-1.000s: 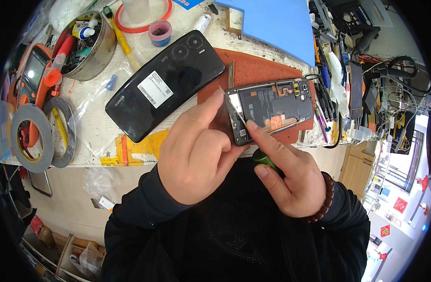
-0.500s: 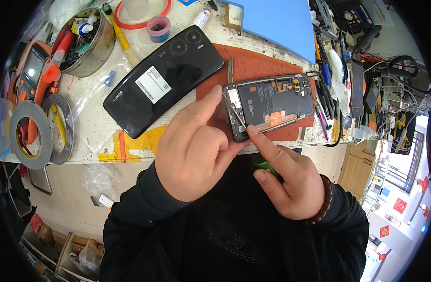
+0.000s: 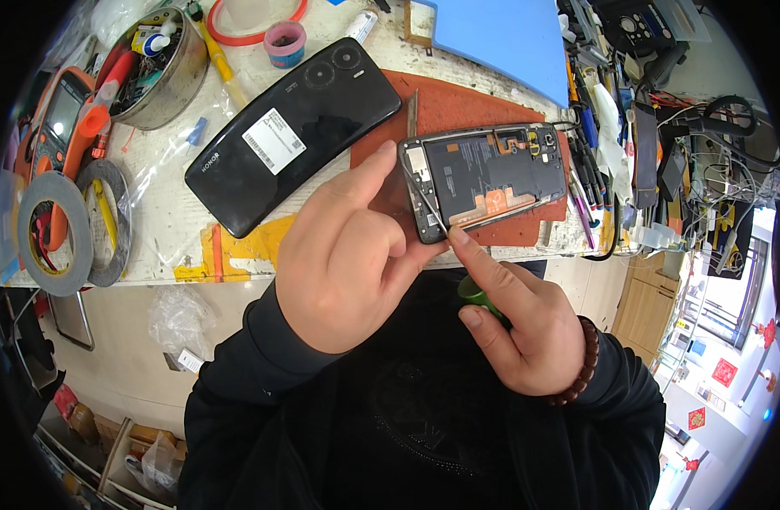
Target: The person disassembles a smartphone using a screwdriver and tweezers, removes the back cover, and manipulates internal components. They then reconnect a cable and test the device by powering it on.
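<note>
An opened phone point(image 3: 468, 174) with its battery and flex cables bare lies tilted over a red-brown mat point(image 3: 390, 127). My left hand point(image 3: 339, 263) grips the phone's left end, forefinger at the upper corner and thumb by the lower one. My right hand point(image 3: 526, 327) is closed around a green-handled tool point(image 3: 473, 291), mostly hidden by the palm. Its thin metal shaft point(image 3: 425, 197) appears to run out under the forefinger and slants across the phone's left end; how the tip touches cannot be made out. Left of the phone lies a glossy black back cover point(image 3: 322, 115) with a white label.
At the left are tape rolls point(image 3: 54, 238), an orange multimeter point(image 3: 58, 119) and a metal tin point(image 3: 164, 76) of tools. Behind stand a small pink-rimmed cup point(image 3: 285, 47) and a blue mat point(image 3: 500, 42). Pens and tools point(image 3: 587, 127) crowd the right side.
The bench, phone and back cover sit slightly higher in the picture. More of the green handle shows beneath my right hand. Both hands keep nearly the same hold.
</note>
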A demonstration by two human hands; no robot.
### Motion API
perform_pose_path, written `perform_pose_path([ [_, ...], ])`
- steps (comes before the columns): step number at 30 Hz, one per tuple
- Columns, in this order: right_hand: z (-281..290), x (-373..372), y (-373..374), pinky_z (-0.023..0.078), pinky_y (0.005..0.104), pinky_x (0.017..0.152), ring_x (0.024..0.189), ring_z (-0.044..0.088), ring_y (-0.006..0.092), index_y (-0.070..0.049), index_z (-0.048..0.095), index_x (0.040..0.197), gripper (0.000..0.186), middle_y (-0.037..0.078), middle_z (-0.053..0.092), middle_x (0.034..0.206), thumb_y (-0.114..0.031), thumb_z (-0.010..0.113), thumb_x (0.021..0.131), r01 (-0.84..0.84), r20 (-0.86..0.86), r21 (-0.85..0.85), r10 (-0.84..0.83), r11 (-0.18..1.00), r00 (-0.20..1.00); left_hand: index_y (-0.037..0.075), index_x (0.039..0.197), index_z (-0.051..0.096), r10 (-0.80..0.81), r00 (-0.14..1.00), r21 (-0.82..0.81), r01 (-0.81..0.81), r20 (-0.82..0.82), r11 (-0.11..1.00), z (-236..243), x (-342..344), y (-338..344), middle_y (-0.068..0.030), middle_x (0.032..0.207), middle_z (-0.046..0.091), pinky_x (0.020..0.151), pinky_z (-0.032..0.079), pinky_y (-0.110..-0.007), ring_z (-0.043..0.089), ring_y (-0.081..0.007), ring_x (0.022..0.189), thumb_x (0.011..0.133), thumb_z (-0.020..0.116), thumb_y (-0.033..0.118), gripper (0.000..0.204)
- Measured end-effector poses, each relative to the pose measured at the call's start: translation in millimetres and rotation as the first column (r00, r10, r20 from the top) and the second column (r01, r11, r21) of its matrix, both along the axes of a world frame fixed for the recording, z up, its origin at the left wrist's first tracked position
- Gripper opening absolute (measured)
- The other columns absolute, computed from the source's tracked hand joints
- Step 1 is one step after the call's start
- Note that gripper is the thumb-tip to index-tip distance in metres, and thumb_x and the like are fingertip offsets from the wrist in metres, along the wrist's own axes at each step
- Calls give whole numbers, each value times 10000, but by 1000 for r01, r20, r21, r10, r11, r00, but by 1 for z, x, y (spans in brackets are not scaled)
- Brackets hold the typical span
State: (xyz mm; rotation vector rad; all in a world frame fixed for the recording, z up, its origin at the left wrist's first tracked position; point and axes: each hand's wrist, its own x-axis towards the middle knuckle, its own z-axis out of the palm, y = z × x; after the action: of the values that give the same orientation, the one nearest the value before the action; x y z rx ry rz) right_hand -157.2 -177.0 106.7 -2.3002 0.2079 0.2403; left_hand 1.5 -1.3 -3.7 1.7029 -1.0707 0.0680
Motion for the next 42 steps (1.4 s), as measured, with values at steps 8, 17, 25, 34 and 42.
perform_pose_path([
  [8, 9, -3, -4, 625, 405, 854, 900, 782, 382, 43, 432, 1755, 745, 260, 752, 1074, 24, 697, 1059, -34, -136, 21, 36, 999, 990, 65, 916, 522, -1, 1000, 6, 1, -8, 1000, -1, -2, 0, -377, 1530, 674, 1005, 671, -447, 788, -444, 1249, 810, 1037, 50, 526],
  [17, -1, -7, 5, 590, 432, 691, 708, 699, 360, 13, 498, 1728, 754, 170, 677, 887, -16, 768, 1025, -39, -9, 19, 40, 999, 999, 61, 897, 526, -3, 1000, 11, 3, -31, 1000, -1, -1, 1, -376, 1520, 684, 1022, 666, -447, 784, -442, 1271, 805, 1034, 32, 517],
  [25, 7, -8, 1, 606, 389, 886, 928, 775, 361, 43, 456, 1742, 703, 241, 757, 1111, -7, 693, 1082, 33, -59, 41, -30, 999, 998, 17, 1158, 604, -20, 998, -12, 19, -58, 1000, 1, -1, -3, -348, 1594, 649, 1057, 644, -444, 752, -445, 1351, 814, 1023, 31, 543],
  [34, 3, -16, 0, 628, 400, 897, 953, 792, 378, 52, 459, 1737, 691, 286, 757, 1149, 15, 676, 1082, -18, -114, 23, 21, 1000, 993, -34, 1438, 511, -36, 994, 63, 43, -103, 997, 3, -2, -3, -310, 1663, 610, 1181, 575, -413, 683, -332, 1470, 885, 963, -16, 715],
  [42, 2, -20, -1, 621, 394, 876, 918, 776, 382, 56, 450, 1739, 695, 275, 754, 1127, 12, 669, 1081, -13, -101, 50, 18, 999, 995, -23, 1421, 512, -15, 996, 73, 22, -83, 997, 2, -2, -3, -308, 1656, 610, 1181, 579, -401, 692, -328, 1454, 870, 974, -22, 718],
])
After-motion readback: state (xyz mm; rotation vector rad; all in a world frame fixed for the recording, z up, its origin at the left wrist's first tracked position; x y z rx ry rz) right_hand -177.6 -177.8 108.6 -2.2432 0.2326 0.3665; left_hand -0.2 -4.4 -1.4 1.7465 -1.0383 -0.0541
